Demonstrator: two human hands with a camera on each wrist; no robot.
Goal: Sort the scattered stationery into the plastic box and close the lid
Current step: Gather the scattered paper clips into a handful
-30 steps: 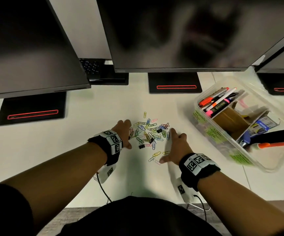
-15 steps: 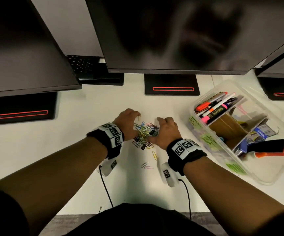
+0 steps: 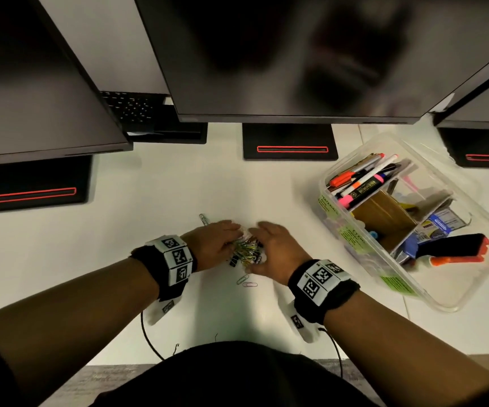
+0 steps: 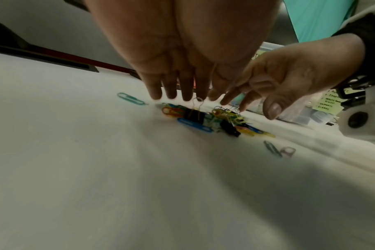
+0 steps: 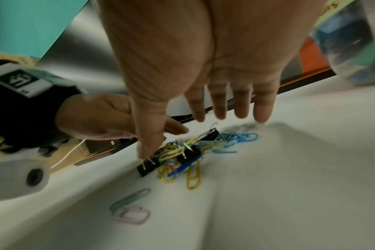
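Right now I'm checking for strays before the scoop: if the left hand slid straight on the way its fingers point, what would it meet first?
Probably the right hand. The left hand points across the pile of clips, already at its fingertips, toward the right hand's fingers close beyond. Depth there is unclear.

White desk [image 3: 155,207] bears clip pile [image 3: 244,251], plastic box [image 3: 454,298], monitor stands [image 3: 290,142]

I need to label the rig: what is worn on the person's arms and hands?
Bare forearms and hands, no gloves. Each wrist carries a black band with white square-code tags, and beneath it a white camera pod with a thin black cable.
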